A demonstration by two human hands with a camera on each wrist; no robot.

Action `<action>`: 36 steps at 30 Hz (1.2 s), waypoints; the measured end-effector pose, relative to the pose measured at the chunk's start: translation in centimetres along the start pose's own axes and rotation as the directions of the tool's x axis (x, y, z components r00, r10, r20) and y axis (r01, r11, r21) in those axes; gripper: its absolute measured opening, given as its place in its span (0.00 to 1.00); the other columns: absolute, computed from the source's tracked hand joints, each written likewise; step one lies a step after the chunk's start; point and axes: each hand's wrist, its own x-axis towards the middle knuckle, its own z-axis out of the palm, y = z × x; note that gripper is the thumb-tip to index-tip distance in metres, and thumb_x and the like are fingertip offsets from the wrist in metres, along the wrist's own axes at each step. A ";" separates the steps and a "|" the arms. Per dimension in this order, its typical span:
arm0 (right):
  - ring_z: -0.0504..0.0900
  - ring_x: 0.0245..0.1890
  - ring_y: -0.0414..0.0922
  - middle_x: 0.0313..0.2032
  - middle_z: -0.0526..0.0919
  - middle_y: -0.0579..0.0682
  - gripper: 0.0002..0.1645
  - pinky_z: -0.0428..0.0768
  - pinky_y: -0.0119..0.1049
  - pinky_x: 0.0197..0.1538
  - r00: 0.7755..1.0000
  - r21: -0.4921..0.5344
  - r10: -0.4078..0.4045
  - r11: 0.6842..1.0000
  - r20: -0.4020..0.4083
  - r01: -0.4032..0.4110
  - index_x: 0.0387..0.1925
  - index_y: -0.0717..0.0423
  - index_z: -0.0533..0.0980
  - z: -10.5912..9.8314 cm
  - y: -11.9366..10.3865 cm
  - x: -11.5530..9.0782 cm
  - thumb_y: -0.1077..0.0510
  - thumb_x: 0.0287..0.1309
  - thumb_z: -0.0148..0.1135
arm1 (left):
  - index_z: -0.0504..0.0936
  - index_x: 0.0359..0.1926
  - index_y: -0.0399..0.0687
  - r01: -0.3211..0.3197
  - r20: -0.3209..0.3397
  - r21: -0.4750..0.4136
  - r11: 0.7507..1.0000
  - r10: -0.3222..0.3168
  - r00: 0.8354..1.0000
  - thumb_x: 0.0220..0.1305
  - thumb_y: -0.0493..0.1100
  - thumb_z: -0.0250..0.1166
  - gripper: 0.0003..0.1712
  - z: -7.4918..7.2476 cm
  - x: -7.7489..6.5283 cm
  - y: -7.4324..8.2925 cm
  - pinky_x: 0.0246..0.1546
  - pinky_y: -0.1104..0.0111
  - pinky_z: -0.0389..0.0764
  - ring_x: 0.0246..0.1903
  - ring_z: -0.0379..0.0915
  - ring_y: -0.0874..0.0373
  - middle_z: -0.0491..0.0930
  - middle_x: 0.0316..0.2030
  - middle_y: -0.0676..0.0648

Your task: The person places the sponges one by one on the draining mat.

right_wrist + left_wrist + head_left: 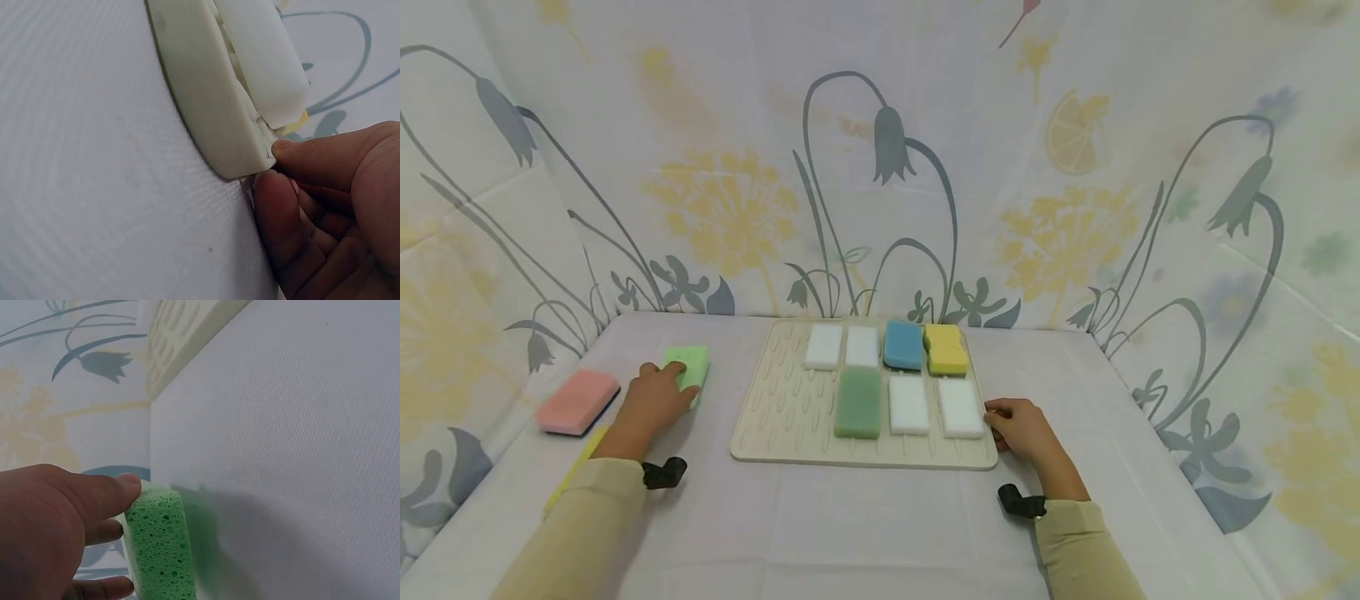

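My left hand (655, 398) is over a light green sponge (694, 367) left of the mat. In the left wrist view the thumb and fingers grip the porous sponge (161, 540) near one end. At the right edge of the cream ridged drying mat (782, 417), my right hand (1021, 427) pinches the rim. The right wrist view puts the thumb on top of the mat edge (206, 106) and the curled index finger below. A white sponge (265, 56) lies on the mat close to that thumb.
On the mat are several white sponges (908, 406), a green sponge (858, 402), a blue sponge (903, 345) and a yellow sponge (947, 349). A pink sponge (578, 402) lies left of my left hand. Something yellow (574, 469) is partly hidden under the left forearm.
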 end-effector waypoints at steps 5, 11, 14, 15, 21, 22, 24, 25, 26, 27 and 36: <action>0.83 0.27 0.41 0.39 0.85 0.57 0.23 0.83 0.36 0.31 1.000 0.002 -0.005 1.000 -0.002 0.005 0.59 0.64 0.74 0.0 0.1 0.0 0.57 0.66 0.57 | 0.60 0.66 0.27 -0.023 -0.012 0.012 1.000 0.023 1.000 0.70 0.50 0.53 0.34 0.3 -0.2 0.9 0.50 0.37 0.69 0.52 0.63 0.21 0.58 0.56 0.17; 0.82 0.27 0.41 0.38 0.85 0.56 0.23 0.83 0.35 0.30 1.000 -0.014 -0.013 1.000 -0.012 0.012 0.58 0.64 0.75 0.2 0.2 0.0 0.57 0.65 0.58 | 0.61 0.65 0.28 -0.033 -0.011 0.024 0.999 0.033 0.999 0.70 0.50 0.55 0.34 0.6 -0.6 2.0 0.50 0.40 0.71 0.50 0.66 0.24 0.60 0.55 0.18; 0.82 0.26 0.41 0.37 0.85 0.56 0.22 0.83 0.34 0.30 1.000 -0.014 -0.010 1.000 -0.012 0.010 0.58 0.63 0.75 0.1 0.2 0.0 0.57 0.65 0.58 | 0.62 0.65 0.28 -0.034 -0.016 0.014 0.999 0.034 0.999 0.69 0.50 0.55 0.34 0.8 -0.8 2.7 0.49 0.41 0.71 0.49 0.67 0.25 0.61 0.54 0.19; 0.82 0.27 0.41 0.37 0.85 0.56 0.22 0.83 0.35 0.30 1.000 -0.013 -0.012 1.000 -0.011 0.012 0.58 0.64 0.75 0.1 0.2 0.0 0.57 0.65 0.58 | 0.62 0.65 0.28 -0.035 -0.019 0.010 0.999 0.035 0.999 0.69 0.49 0.55 0.34 0.8 -0.8 2.9 0.49 0.41 0.71 0.49 0.67 0.25 0.61 0.54 0.19; 0.81 0.26 0.41 0.35 0.85 0.55 0.21 0.83 0.35 0.29 1.000 -0.008 -0.010 1.000 -0.020 0.010 0.56 0.64 0.76 -0.1 -0.1 0.0 0.58 0.65 0.58 | 0.63 0.65 0.29 -0.054 -0.033 0.013 0.998 0.055 0.998 0.69 0.50 0.56 0.34 1.0 -1.0 4.2 0.48 0.42 0.71 0.48 0.67 0.28 0.61 0.53 0.20; 0.81 0.26 0.41 0.35 0.85 0.55 0.21 0.83 0.35 0.29 1.000 -0.011 -0.010 1.000 -0.022 0.010 0.56 0.64 0.76 -0.1 0.0 0.0 0.57 0.65 0.58 | 0.63 0.65 0.29 -0.056 -0.032 0.012 0.998 0.057 0.998 0.68 0.50 0.57 0.34 1.0 -1.0 4.4 0.47 0.43 0.72 0.47 0.67 0.28 0.61 0.53 0.20; 0.81 0.26 0.41 0.35 0.84 0.55 0.21 0.83 0.35 0.29 1.000 -0.014 -0.011 1.000 -0.025 0.011 0.56 0.64 0.76 -0.1 0.0 0.1 0.57 0.65 0.58 | 0.63 0.66 0.30 -0.054 -0.025 0.007 0.999 0.054 0.998 0.68 0.51 0.57 0.35 1.1 -1.1 4.9 0.47 0.43 0.72 0.47 0.67 0.29 0.62 0.53 0.21; 0.81 0.26 0.41 0.35 0.85 0.55 0.21 0.83 0.35 0.29 1.000 -0.016 -0.012 1.000 -0.025 0.012 0.56 0.64 0.76 -0.1 0.0 0.1 0.57 0.65 0.58 | 0.63 0.66 0.30 -0.054 -0.024 0.003 0.999 0.055 0.998 0.68 0.51 0.58 0.35 1.2 -1.1 5.1 0.47 0.44 0.72 0.47 0.68 0.30 0.62 0.53 0.21; 0.81 0.26 0.41 0.35 0.84 0.55 0.21 0.83 0.35 0.29 1.000 -0.016 -0.014 1.000 -0.025 0.014 0.56 0.64 0.76 -0.1 0.0 0.1 0.57 0.65 0.58 | 0.63 0.66 0.31 -0.051 -0.020 -0.002 0.999 0.051 0.999 0.68 0.51 0.58 0.35 1.2 -1.2 5.3 0.46 0.45 0.72 0.47 0.68 0.31 0.62 0.53 0.22; 0.81 0.26 0.41 0.35 0.84 0.55 0.21 0.83 0.35 0.29 1.000 -0.015 -0.014 1.000 -0.026 0.014 0.56 0.64 0.76 -0.1 0.1 0.1 0.57 0.65 0.58 | 0.63 0.66 0.31 -0.050 -0.018 -0.006 0.999 0.050 0.999 0.68 0.51 0.58 0.35 1.3 -1.3 5.4 0.46 0.45 0.73 0.46 0.68 0.32 0.62 0.53 0.22; 0.81 0.25 0.41 0.34 0.84 0.55 0.21 0.83 0.35 0.29 0.999 -0.002 -0.014 1.000 -0.029 0.014 0.55 0.65 0.76 -0.1 0.0 0.0 0.57 0.64 0.59 | 0.67 0.64 0.31 -0.110 -0.055 -0.016 0.994 0.109 0.992 0.66 0.50 0.60 0.34 1.9 -2.0 6.8 0.45 0.46 0.74 0.43 0.70 0.34 0.64 0.49 0.24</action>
